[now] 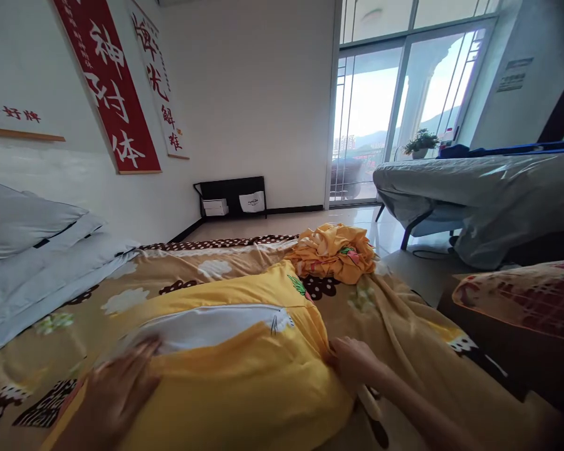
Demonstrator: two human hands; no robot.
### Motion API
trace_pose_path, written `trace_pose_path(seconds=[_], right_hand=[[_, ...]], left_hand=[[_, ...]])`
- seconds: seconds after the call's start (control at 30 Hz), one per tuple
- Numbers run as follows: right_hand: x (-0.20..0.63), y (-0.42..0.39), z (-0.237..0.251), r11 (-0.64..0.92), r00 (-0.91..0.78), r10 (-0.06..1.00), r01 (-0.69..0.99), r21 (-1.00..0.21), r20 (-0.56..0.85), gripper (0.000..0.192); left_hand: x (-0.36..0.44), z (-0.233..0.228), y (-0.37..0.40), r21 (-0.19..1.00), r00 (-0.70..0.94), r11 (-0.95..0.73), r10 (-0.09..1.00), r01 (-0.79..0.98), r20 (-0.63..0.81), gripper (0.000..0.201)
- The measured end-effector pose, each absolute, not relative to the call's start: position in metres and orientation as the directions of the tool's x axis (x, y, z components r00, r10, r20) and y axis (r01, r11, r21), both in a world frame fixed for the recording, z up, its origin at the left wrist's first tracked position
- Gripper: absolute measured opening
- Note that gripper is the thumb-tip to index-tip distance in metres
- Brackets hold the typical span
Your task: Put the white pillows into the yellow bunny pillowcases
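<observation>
A yellow pillowcase (244, 382) with a pineapple print lies in front of me on the bed. Through its long slit shows a white pillow (192, 329) inside. My left hand (117, 388), a little blurred, rests with stretched fingers on the near left part of the case, at the left end of the slit. At the right side, my right hand (355, 360) has its fingers closed on the edge of the pillowcase, where the cloth is drawn into folds. Just beyond the case sits a crumpled heap of orange-yellow cloth (333, 250).
A brown patterned blanket (404, 338) covers the bed. White pillows (23, 244) are stacked at the left by the wall. A plastic-covered table (470, 181) stands at the right, near a glass door (371, 119). A black rack (232, 194) leans by the far wall.
</observation>
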State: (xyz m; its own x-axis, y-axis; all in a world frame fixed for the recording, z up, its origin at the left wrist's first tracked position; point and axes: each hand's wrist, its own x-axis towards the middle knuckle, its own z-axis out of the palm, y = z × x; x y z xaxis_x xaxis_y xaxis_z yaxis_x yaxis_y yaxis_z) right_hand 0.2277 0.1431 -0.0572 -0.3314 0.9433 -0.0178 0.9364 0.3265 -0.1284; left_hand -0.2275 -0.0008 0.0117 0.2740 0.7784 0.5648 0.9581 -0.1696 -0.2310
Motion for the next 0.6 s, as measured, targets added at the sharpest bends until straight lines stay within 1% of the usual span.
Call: trace_pose_path(seconds=[0.03,0.07,0.1,0.13,0.17,0.2,0.23,0.27,0.3,0.33,0.37,0.43,0.47,0.53,0.6], right_hand=[[0.221,0.144,-0.044,0.329,-0.328,0.944,0.94,-0.088,0.017,0.022],[0.211,0.143,-0.03,0.347,-0.338,0.935,0.934,-0.081,0.107,0.028],[0.198,0.14,-0.015,0.393,-0.365,0.904,0.915,-0.092,0.222,0.037],[0.183,0.135,-0.001,0.473,-0.415,0.845,0.874,-0.108,0.337,0.044],[0.166,0.13,0.012,0.58,-0.482,0.765,0.804,-0.131,0.427,0.048],[0.15,0.124,0.023,0.693,-0.56,0.675,0.705,-0.151,0.48,0.049],[0.135,0.119,0.031,0.782,-0.632,0.594,0.599,-0.173,0.497,0.049],[0.123,0.115,0.037,0.838,-0.692,0.534,0.51,-0.195,0.485,0.05],[0.113,0.112,0.04,0.864,-0.738,0.5,0.455,-0.213,0.453,0.053],[0.106,0.11,0.041,0.87,-0.768,0.493,0.437,-0.228,0.41,0.055],[0.103,0.11,0.04,0.864,-0.783,0.504,0.445,-0.236,0.365,0.052],[0.106,0.11,0.036,0.851,-0.803,0.522,0.473,-0.228,0.286,0.037],[0.111,0.109,0.033,0.85,-0.813,0.524,0.481,-0.216,0.252,0.033],[0.128,0.102,0.029,0.86,-0.84,0.507,0.476,-0.186,0.192,0.032],[0.148,0.089,0.026,0.873,-0.863,0.484,0.464,-0.152,0.145,0.031]], left_hand=[[-0.236,0.013,0.0,-0.184,0.225,-0.145,0.791,0.972,0.568,0.044],[-0.241,0.014,0.002,-0.138,0.19,-0.135,0.798,0.981,0.572,0.044],[-0.242,0.016,0.004,-0.092,0.161,-0.132,0.805,0.987,0.571,0.044],[-0.24,0.018,0.006,-0.049,0.135,-0.13,0.816,0.99,0.562,0.043],[-0.236,0.02,0.007,-0.011,0.114,-0.131,0.822,0.991,0.558,0.043],[-0.23,0.022,0.008,0.024,0.098,-0.134,0.826,0.991,0.556,0.043],[-0.224,0.023,0.009,0.055,0.087,-0.14,0.831,0.989,0.549,0.043],[-0.218,0.024,0.008,0.086,0.078,-0.145,0.844,0.986,0.53,0.043],[-0.213,0.025,0.005,0.115,0.076,-0.154,0.862,0.981,0.501,0.044],[-0.209,0.025,0.002,0.14,0.078,-0.161,0.88,0.977,0.468,0.045],[-0.206,0.025,-0.002,0.16,0.082,-0.164,0.901,0.973,0.426,0.047],[-0.204,0.025,-0.012,0.18,0.106,-0.175,0.935,0.968,0.339,0.05],[-0.204,0.024,-0.018,0.18,0.126,-0.187,0.945,0.966,0.303,0.05],[-0.204,0.023,-0.027,0.163,0.17,-0.207,0.962,0.965,0.215,0.049],[-0.199,0.022,-0.035,0.119,0.183,-0.195,0.977,0.974,0.108,0.047]])
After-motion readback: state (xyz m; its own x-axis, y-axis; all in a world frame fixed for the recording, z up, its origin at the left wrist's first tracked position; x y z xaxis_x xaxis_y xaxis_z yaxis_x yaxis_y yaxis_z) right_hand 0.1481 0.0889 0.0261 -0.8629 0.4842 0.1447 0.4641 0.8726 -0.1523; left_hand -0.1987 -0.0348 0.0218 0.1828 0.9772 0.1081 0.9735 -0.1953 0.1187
